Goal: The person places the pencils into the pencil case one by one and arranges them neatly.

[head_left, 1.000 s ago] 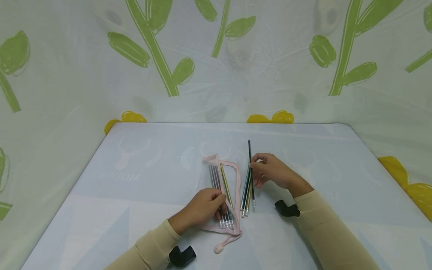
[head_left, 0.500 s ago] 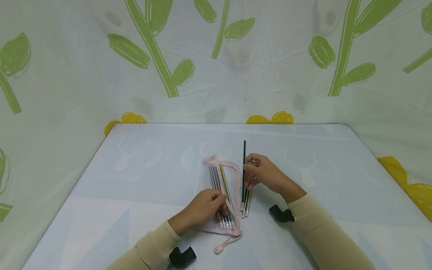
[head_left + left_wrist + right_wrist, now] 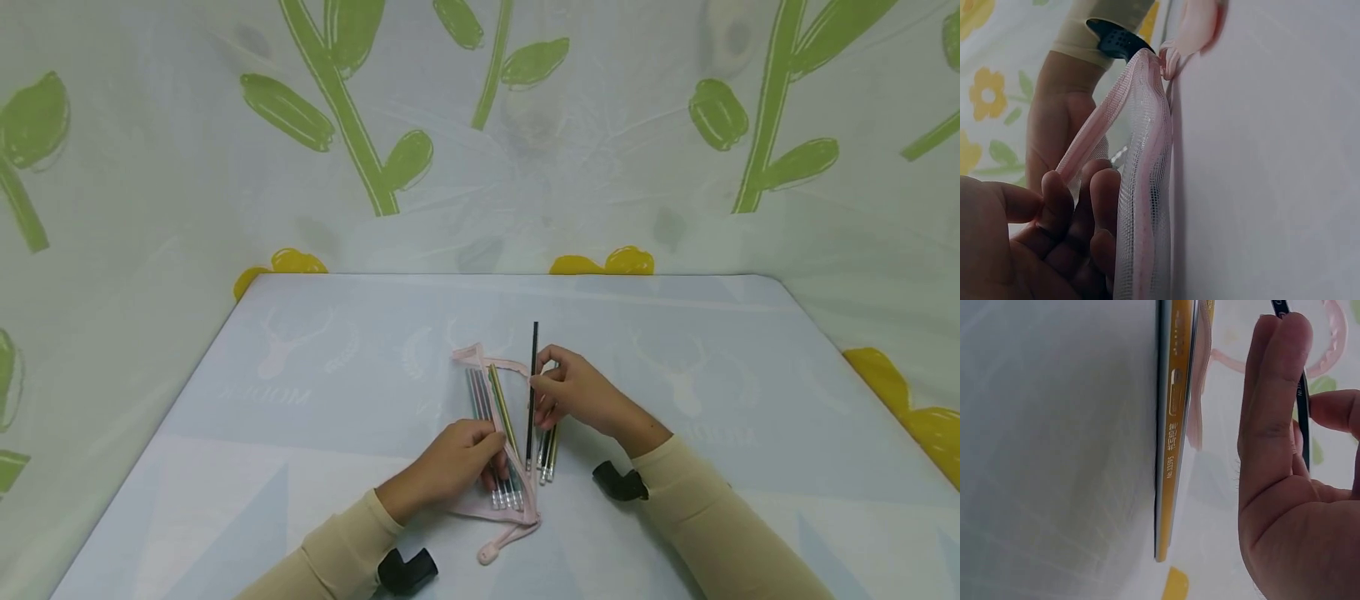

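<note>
A pink-edged mesh zip pouch [image 3: 472, 510] lies on the table, with several pencils [image 3: 477, 396] showing within it, one of them yellow. My left hand [image 3: 448, 460] holds the pouch; in the left wrist view, thumb and index finger pinch its pink zip edge [image 3: 1088, 140]. Between thumb and fingers, my right hand [image 3: 585, 398] pinches a black pencil [image 3: 535, 346], its eraser end pointing toward me at the pouch's right side. More pencils [image 3: 552, 458] lie just right of the pouch, beneath the right hand; a yellow one [image 3: 1172, 450] shows in the right wrist view.
The white patterned table [image 3: 315, 492] extends around both hands. A pink strap with a zip pull [image 3: 489, 552] trails from the pouch's near corner. Black wrist devices [image 3: 407, 572] sit at both cuffs. A leaf-printed curtain [image 3: 600, 167] stands behind the table.
My right hand has moved left with the black pencil, from above the loose pencils to the pouch's right edge. The left hand and the pouch have hardly moved.
</note>
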`<action>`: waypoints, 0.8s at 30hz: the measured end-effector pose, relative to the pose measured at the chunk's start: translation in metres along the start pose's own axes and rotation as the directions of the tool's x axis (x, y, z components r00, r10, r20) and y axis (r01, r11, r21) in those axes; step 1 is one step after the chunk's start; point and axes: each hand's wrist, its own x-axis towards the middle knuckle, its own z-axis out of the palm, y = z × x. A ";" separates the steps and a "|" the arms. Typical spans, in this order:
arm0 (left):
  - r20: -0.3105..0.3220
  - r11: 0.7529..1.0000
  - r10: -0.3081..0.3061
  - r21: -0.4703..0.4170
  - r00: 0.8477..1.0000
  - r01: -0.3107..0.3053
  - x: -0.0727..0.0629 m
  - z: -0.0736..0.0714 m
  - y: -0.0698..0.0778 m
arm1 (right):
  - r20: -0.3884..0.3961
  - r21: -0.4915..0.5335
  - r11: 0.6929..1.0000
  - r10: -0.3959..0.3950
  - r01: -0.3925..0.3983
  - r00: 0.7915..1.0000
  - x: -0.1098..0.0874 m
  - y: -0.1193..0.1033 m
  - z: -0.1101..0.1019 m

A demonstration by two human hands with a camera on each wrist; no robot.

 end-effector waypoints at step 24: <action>0.013 1.000 0.017 -0.014 1.000 -0.017 -0.002 0.004 0.006 | 0.075 -0.057 0.989 0.143 -0.139 0.987 0.002 0.002 0.012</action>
